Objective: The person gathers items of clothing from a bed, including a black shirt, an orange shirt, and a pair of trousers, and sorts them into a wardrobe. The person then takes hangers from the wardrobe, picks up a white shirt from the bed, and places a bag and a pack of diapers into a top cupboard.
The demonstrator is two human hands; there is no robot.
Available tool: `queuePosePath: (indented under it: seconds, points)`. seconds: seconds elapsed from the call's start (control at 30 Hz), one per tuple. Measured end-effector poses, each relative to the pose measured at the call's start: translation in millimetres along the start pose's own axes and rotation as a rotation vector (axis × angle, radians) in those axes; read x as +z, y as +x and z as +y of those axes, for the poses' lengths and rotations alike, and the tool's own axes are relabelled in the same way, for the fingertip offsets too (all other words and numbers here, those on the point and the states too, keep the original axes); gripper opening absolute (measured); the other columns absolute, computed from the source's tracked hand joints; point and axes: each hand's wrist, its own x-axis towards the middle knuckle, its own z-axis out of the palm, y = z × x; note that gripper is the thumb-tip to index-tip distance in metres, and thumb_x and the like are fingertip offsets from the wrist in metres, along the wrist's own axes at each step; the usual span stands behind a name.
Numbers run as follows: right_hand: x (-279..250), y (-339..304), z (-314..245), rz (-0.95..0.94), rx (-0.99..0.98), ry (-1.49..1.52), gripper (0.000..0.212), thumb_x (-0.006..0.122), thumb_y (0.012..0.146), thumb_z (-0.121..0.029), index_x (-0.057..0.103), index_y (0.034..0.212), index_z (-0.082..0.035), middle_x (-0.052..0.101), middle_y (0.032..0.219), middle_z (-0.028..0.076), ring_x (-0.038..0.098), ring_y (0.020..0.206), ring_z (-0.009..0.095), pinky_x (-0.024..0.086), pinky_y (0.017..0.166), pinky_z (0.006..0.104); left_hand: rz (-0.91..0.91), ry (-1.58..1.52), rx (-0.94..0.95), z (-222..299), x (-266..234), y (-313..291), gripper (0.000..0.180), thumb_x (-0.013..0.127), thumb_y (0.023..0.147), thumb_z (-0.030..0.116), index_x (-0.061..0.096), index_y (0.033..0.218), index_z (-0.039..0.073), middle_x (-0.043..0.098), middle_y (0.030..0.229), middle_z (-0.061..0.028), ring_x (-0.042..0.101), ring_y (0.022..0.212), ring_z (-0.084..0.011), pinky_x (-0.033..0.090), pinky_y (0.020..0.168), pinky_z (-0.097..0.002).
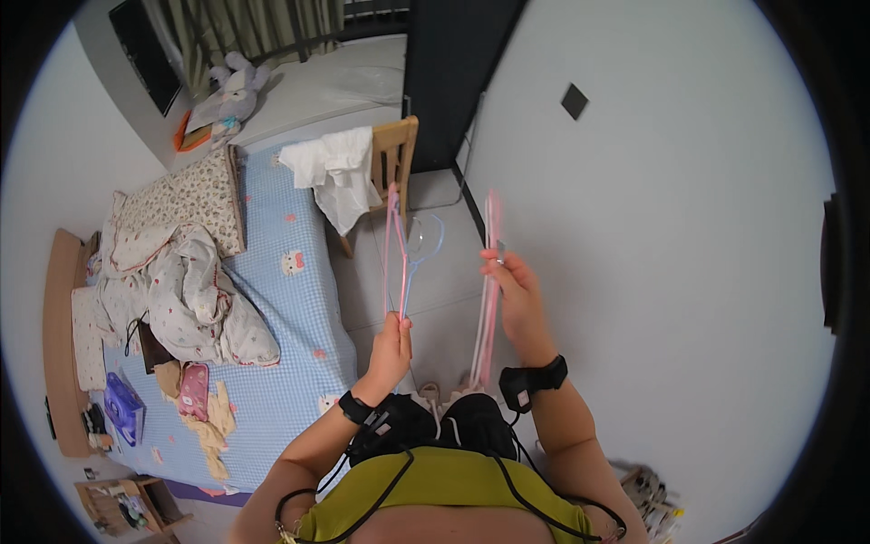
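Observation:
In front of my body, my left hand [389, 355] is closed around several thin clothes hangers [402, 272], pink and blue, that stick up from the fist. A blue hook loops out to their right. Farther right, my right hand [522, 299] is raised, its fingers pinching another bunch of hangers [494, 218]. These are pink and white, seen nearly edge-on, and hang down past the hand toward my waist. The two bunches are apart. Black straps with small devices circle both wrists.
At left stands a bed with a blue checked sheet [294, 313], pillow [195, 190] and crumpled quilt [195, 299]. White cloth [335, 172] drapes over a wooden chair [394, 150] ahead. Small clothes [213, 426] and a purple pack [122, 408] lie on the bed. A pale wall [689, 227] rises at right.

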Motion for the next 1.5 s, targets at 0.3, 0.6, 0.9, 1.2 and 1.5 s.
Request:
queuePosePath:
  seconds: [0.3,0.6,0.9,1.2,1.5]
  points:
    - [81.2,235.4,-27.0,-0.548,0.002,0.068,0.024,0.045,0.095,-0.018,0.057,0.106,0.001,0.060,0.099,0.005,0.048,0.099,0.012,0.031,0.095,0.0278,-0.020,0.224,-0.035,25.5,-14.5,190.6,0.023,0.039,0.097,0.025,0.040,0.095,0.002,0.053,0.057,-0.0206,0.054,0.053,-0.0424,0.041,0.047,-0.0479]
    - [200.4,569.5,-110.4,-0.863,-0.107,0.007,0.025,0.052,0.092,-0.022,0.064,0.085,-0.002,0.057,0.071,-0.002,0.050,0.062,0.003,0.040,0.056,0.0175,0.470,0.181,-0.111,2.6,-132.5,379.4,0.028,0.048,0.094,0.015,0.042,0.119,0.003,0.059,0.095,-0.0091,0.059,0.080,-0.0166,0.048,0.066,-0.0274]
    - [348.1,814.0,59.1,-1.115,-0.371,-0.816,0.016,0.058,0.084,-0.018,0.067,0.079,-0.006,0.061,0.071,0.009,0.055,0.068,0.014,0.041,0.066,0.0292,1.133,0.136,-0.586,-35.5,-203.4,329.3,0.029,0.049,0.092,0.009,0.042,0.119,0.004,0.057,0.088,-0.0059,0.057,0.074,-0.0118,0.047,0.060,-0.0236]
    - [297.0,888.6,398.3,-1.333,-0.676,-1.666,0.016,0.063,0.074,-0.021,0.069,0.079,-0.007,0.065,0.089,0.012,0.055,0.099,0.030,0.040,0.087,0.0427,1.254,0.128,-0.940,-53.3,-191.4,296.7,0.032,0.052,0.087,0.004,0.042,0.118,0.002,0.057,0.087,-0.0079,0.058,0.077,-0.0139,0.048,0.060,-0.0260]
    - [344.9,911.1,344.7,-1.335,0.016,-1.264,0.030,0.063,0.078,-0.011,0.061,0.104,0.003,0.066,0.085,0.013,0.062,0.077,0.024,0.049,0.075,0.0314,1.273,0.049,-0.976,-52.3,-166.0,188.6,0.019,0.054,0.088,0.007,0.053,0.106,0.000,0.063,0.089,-0.0113,0.062,0.081,-0.0195,0.050,0.070,-0.0308]
